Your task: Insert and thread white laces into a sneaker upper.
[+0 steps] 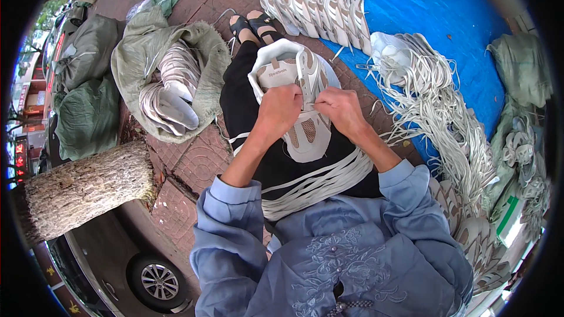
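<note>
Loose white laces [317,182] drape over the lap nearest the camera. Above them, the left hand [281,110] grips a white shoe upper [294,100] while the right hand [339,109] pinches its lace. Farther off, stacked uppers [317,12] lie on a blue tarp [411,6].

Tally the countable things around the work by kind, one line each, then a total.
Shoe upper held in the left hand and right hand: 1
Blue tarp: 1
Open green sack with more uppers inside: 1
Tree trunk: 1
Car wheel: 1
Sandalled feet: 2
Total: 7
The loose laces are too many to count.
</note>
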Available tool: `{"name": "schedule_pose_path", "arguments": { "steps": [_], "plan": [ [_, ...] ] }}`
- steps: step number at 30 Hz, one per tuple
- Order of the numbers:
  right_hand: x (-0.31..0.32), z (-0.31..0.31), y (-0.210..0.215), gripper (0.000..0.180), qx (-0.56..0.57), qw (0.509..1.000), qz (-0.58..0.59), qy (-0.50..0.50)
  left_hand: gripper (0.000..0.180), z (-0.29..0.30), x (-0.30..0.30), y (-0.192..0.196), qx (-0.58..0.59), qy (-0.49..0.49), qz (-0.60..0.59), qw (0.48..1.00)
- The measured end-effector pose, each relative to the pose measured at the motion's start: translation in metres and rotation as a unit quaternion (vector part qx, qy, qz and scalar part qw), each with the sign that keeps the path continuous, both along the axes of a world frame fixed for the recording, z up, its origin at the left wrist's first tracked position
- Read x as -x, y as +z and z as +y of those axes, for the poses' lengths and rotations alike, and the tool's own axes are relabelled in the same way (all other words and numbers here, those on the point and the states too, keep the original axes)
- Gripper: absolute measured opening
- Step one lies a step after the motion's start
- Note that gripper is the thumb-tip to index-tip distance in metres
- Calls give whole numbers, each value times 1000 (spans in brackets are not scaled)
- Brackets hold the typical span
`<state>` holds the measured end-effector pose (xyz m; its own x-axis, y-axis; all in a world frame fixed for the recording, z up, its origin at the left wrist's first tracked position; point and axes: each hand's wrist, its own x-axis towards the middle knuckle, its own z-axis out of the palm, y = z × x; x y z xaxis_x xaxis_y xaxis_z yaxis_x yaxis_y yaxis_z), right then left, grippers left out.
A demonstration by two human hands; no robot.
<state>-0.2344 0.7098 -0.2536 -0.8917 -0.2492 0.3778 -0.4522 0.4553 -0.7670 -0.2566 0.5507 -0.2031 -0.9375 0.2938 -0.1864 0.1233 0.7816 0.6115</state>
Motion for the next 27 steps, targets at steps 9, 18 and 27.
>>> {"name": "schedule_pose_path", "arguments": {
  "steps": [9,18,27],
  "plan": [
    [-4,-17,-5,11,-134,986,81,-63,15,4,-4,-8,-29,-6,27,999],
    [-1,-8,-8,14,21,999,-39,-21,9,-3,23,-12,110,-213,36,970],
    [8,-6,6,19,48,998,-25,37,8,-78,21,37,103,124,372,914]
  ]
}}
